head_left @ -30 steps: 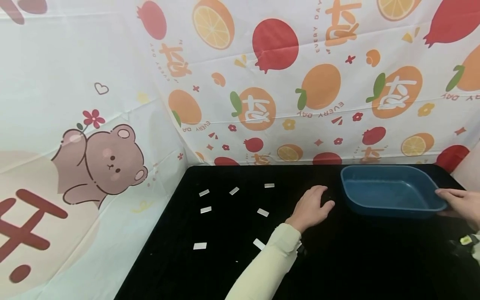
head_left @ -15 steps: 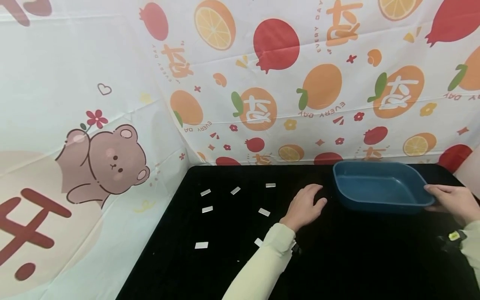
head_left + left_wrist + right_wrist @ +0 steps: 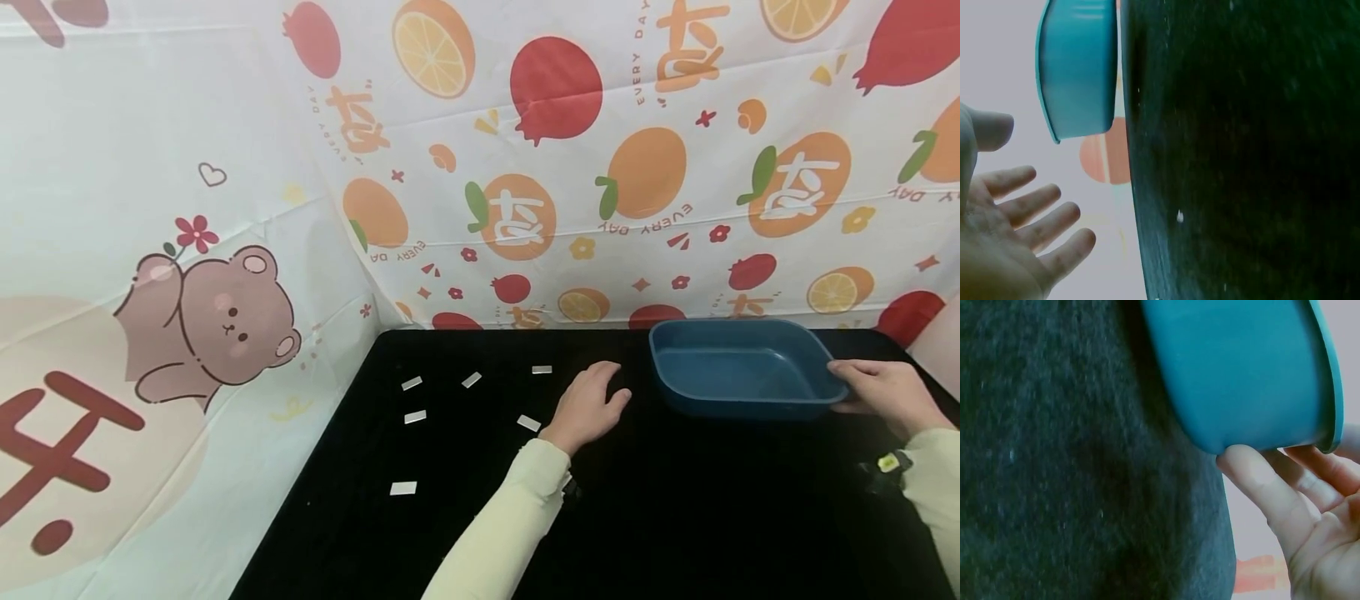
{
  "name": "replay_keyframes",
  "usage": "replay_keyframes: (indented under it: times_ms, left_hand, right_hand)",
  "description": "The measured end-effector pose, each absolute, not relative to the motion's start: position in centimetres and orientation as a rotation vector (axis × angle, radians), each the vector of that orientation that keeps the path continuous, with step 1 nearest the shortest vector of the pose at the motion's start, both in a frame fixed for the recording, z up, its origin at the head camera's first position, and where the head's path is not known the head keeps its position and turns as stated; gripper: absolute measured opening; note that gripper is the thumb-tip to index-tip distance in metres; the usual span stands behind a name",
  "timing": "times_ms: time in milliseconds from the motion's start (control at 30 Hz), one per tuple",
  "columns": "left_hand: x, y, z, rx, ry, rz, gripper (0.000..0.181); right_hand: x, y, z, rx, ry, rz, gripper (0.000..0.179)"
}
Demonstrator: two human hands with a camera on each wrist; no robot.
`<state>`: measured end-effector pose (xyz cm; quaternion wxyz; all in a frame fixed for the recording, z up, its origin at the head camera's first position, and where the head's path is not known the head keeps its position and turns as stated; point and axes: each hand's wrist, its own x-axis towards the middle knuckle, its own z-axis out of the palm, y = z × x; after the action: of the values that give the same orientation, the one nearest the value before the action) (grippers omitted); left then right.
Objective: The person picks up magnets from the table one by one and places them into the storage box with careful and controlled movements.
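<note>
Left finger pads [image 3: 1067, 215], wrist view only

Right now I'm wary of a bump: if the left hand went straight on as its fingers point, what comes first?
Likely the left end of the blue basin, though depth is unclear; the left hand might miss it and meet the printed cloth behind.

1. Blue rectangular tub [image 3: 738, 375]: smooth, plastic-looking, with soft glossy highlights.
2. Black table covering [image 3: 1085, 456]: matt, cloth-like, slightly fuzzy, flecked with pale specks.
3. Fruit-print backdrop [image 3: 570, 183] and bear-print backdrop [image 3: 225, 317]: thin, creased cloth.
4. Small white slips [image 3: 403, 488]: flat, smooth-looking; material unclear.
5. Pale sleeves [image 3: 498, 525]: soft, matt cloth.
</note>
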<state>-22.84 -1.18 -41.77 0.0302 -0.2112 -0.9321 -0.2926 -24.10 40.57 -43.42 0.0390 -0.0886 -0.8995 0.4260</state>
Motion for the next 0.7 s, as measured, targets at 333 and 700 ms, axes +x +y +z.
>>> replay_keyframes:
  times_ms: [333, 700]
  left_hand:
    - [-22.9, -3.1, -41.2, -0.601, -2.868, -0.932, 0.05]
    - [-22.7, -4.4, -41.9, -0.565, -2.859, -0.952, 0.049]
  right_hand:
    - [-24.6, 38.6, -42.6, -0.173, -2.749, 1.506, 0.066]
    - [-25.0, 36.4, -42.8, -0.1, -2.764, 1.646, 0.069]
